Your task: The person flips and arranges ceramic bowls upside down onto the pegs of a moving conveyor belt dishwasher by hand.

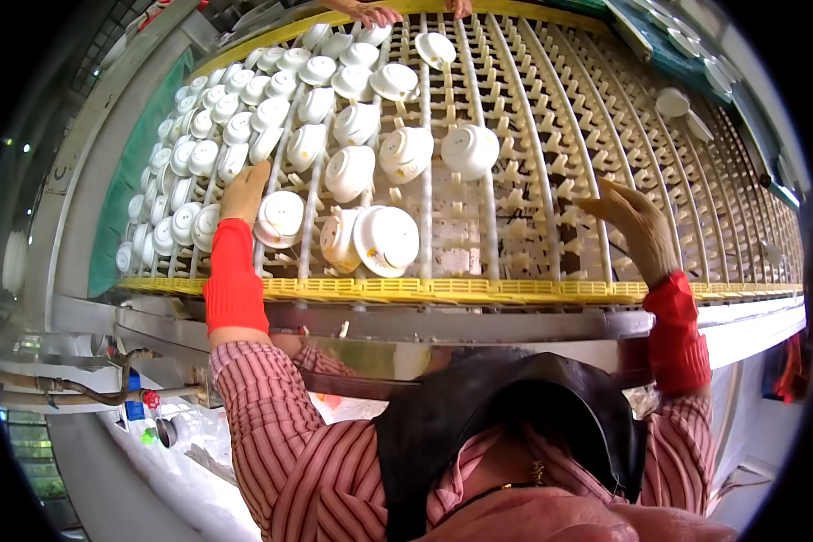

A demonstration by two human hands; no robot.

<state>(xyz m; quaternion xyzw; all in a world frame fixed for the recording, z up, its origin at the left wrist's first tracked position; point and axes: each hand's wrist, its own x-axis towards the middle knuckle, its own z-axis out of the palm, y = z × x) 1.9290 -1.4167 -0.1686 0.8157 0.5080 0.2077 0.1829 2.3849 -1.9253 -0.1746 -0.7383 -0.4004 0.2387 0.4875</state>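
Observation:
My left hand (pixel 245 191), above a red knit cuff, reaches in among white bowls on a conveyor rack. Its fingertips are beside a tilted white bowl (pixel 265 144); whether they grip it is hidden. Just in front of that hand sits a stained white bowl (pixel 280 217). My right hand (pixel 637 224) hovers over the rack's pegs (pixel 565 217), fingers stretched out and apart, holding nothing. Between my hands are a large round white bowl (pixel 387 242) with orange-brown spots and another upside-down white bowl (pixel 470 151).
A yellow chain edge (pixel 479 291) runs along the near side of the conveyor. At the far side are another person's hands (pixel 375 14), close to the bowls. A green curtain (pixel 122 199) hangs at the left end. A white ladle-like piece (pixel 686 110) lies at the right.

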